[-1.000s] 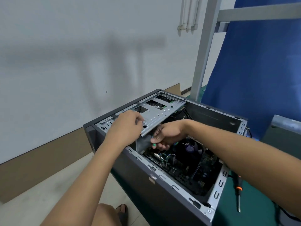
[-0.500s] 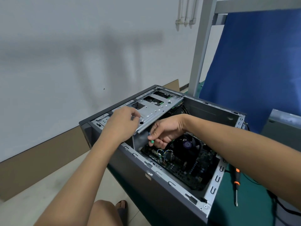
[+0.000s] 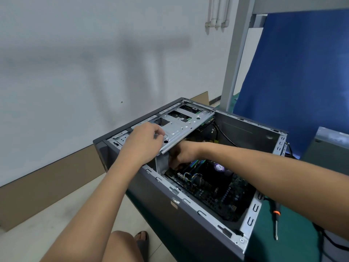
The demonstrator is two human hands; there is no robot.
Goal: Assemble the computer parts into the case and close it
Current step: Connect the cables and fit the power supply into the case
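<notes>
Case [image 3: 170,214] lies open side up on bench [image 3: 294,242]. Board [image 3: 217,190] mounted inside, cage [image 3: 181,125] at front end. Left hand [image 3: 143,144] grips cage edge, fingers curled. Right hand [image 3: 181,154] reaches under cage, fingers hidden: cannot tell grip. Left to do, likely: cabling, closing case. Screwdriver [image 3: 276,220] lies beside case.

Both arms are stretched out, left hand [image 3: 143,146] curled on the drive cage [image 3: 181,127], right hand [image 3: 182,154] tucked under, fingers mostly hidden.

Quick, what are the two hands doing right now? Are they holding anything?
Left hand: fingers curled on the metal drive cage, gripping its edge.
Right hand: tucked under the cage, fingers in shadow; cannot tell.
</notes>
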